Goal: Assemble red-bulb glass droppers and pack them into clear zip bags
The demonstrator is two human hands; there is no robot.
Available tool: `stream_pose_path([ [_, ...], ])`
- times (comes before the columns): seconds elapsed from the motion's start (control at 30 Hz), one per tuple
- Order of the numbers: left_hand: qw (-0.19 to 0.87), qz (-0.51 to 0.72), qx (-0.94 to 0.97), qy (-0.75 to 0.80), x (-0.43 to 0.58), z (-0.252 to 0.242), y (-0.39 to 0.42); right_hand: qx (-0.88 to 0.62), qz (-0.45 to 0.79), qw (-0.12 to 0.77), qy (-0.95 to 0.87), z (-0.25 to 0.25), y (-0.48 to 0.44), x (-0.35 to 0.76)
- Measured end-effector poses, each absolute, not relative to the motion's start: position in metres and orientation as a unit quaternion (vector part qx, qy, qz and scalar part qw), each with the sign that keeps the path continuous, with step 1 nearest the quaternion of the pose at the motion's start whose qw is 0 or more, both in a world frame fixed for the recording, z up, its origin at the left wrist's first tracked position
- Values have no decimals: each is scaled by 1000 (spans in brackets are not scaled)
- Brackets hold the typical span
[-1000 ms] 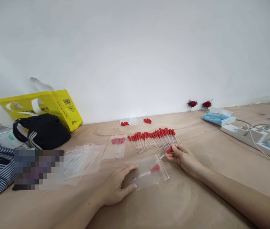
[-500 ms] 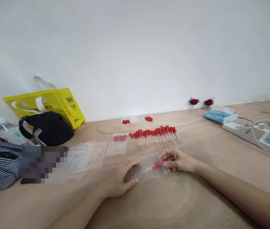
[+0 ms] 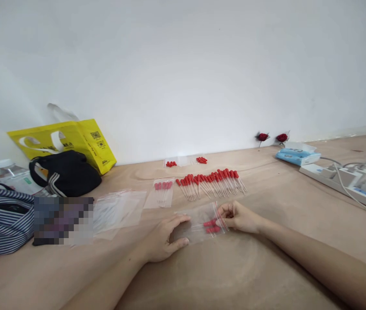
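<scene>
A clear zip bag (image 3: 195,216) lies slightly raised on the table before me, holding droppers with red bulbs (image 3: 212,230) near its mouth. My left hand (image 3: 166,239) rests at the bag's closed end, thumb and fingers spread apart and touching its edges. At the mouth, my right hand (image 3: 234,217) pinches the bag beside the red bulbs; its fingertips are partly hidden by the plastic. Beyond the bag is a row of loose red-bulbed droppers (image 3: 213,183). Left of the row lies a filled bag of droppers (image 3: 163,186).
Flat clear bags (image 3: 121,209) are stacked at left. More bagged droppers (image 3: 170,164) lie by the wall. A yellow bag (image 3: 97,148), black pouch (image 3: 76,174) and striped bag (image 3: 3,221) stand left. Tissues (image 3: 295,156) and a corded power strip (image 3: 341,185) are at right.
The red bulbs have moved left, deeper into the bag, and two now show inside it. My right hand stays at the mouth; my left hand has barely moved.
</scene>
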State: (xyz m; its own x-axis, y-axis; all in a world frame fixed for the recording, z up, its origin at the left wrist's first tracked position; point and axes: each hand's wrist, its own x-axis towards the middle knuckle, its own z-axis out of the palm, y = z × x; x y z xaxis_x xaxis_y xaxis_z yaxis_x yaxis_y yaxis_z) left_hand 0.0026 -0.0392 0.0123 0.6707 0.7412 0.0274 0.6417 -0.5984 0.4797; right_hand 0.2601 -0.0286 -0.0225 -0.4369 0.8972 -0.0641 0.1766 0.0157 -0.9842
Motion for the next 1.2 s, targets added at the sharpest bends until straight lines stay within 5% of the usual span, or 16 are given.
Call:
stream_pose_path([
  [0.13, 230, 134, 898, 350, 3, 13, -37, -493, 528, 316, -615, -18, -14, 270],
  [0.3, 232, 142, 901, 338, 3, 11, -35, -606, 208, 358, -679, 1, 35, 260],
  [0.37, 234, 142, 901, 336, 2, 10, -35, -634, 184, 350, -664, 6, 59, 247],
  [0.8, 232, 146, 903, 332, 1, 11, -36, -704, 227, 349, -575, 6, 123, 203],
  [1.2, 226, 132, 899, 352, 0, 8, -36, -520, 351, 612, -481, 1, 25, 296],
])
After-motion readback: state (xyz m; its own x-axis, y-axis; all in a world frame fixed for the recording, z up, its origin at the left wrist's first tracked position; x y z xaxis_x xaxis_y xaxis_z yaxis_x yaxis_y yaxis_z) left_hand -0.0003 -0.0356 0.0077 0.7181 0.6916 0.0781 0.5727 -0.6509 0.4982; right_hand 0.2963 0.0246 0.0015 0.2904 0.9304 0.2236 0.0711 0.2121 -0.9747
